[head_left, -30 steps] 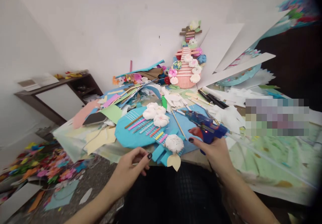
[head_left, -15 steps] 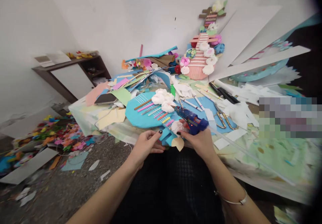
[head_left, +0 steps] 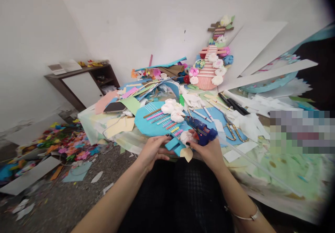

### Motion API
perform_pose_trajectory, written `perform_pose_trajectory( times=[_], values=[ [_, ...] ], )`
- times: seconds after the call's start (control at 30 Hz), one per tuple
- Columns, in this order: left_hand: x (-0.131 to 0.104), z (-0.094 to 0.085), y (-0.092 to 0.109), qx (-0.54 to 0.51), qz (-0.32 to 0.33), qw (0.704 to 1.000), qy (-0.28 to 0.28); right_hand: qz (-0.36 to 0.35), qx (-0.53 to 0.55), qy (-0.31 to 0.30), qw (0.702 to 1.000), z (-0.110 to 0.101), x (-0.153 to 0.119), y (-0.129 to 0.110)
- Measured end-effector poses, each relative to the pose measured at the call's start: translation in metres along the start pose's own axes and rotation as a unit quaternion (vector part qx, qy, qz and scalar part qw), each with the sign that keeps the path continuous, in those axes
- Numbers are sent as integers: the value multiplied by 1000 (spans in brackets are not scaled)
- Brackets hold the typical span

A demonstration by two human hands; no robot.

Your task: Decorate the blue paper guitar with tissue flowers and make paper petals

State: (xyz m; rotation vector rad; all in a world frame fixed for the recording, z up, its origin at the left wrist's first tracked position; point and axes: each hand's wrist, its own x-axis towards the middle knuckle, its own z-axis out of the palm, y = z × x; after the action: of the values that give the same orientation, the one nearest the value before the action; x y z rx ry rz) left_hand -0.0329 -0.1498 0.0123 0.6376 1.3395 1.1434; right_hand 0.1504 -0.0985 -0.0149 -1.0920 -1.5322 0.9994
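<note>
Currently my right hand has its fingers wrapped around a blue glue gun, its nozzle pointing toward ten o'clock, beside a cluster of white paper flowers. My left hand is at the near edge of a bright blue, guitar-shaped cutout, thumb and fingers a little apart; whether they pinch the edge, I cannot tell. The cutout lies at the near side of a cluttered table, straight ahead of me at about twelve o'clock

What could go wrong: hot glue may drip on the petals or the coloured strips, because the nozzle sits so close above them. My right fingers may crush the speckled white flower, as they are right against it, and a slip of either hand could bring skin near the hot tip. The narrow end, close to the table's near edge, may tip if I press on it. The long clear rod behind the gun, reaching toward four o'clock, could sweep scraps along if I swing my wrist

The cutout's long axis runs from ten o'clock to four o'clock: rounded body at ten, narrow neck pointing to four, with a cream paper leaf at its end
</note>
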Motion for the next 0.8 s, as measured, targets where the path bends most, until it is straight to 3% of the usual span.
perform_pose_trajectory(
  times=[0.2, 0.37, 0.6, 0.8],
  values=[
    [2, 6, 2, -172, -43, 983, -46, 7, 37, 0, 999, 2, -1, -2],
    [8, 15, 3, -190, -55, 975, -99, 11, 39, -1, 999, 0, -1, -1],
    [17, 23, 3, -155, -63, 983, -71, 5, 48, 19, 999, 1, -1, 0],
    [19, 26, 5, -193, -100, 975, -42, -39, 159, 75, 984, -4, -5, 2]
  ],
)
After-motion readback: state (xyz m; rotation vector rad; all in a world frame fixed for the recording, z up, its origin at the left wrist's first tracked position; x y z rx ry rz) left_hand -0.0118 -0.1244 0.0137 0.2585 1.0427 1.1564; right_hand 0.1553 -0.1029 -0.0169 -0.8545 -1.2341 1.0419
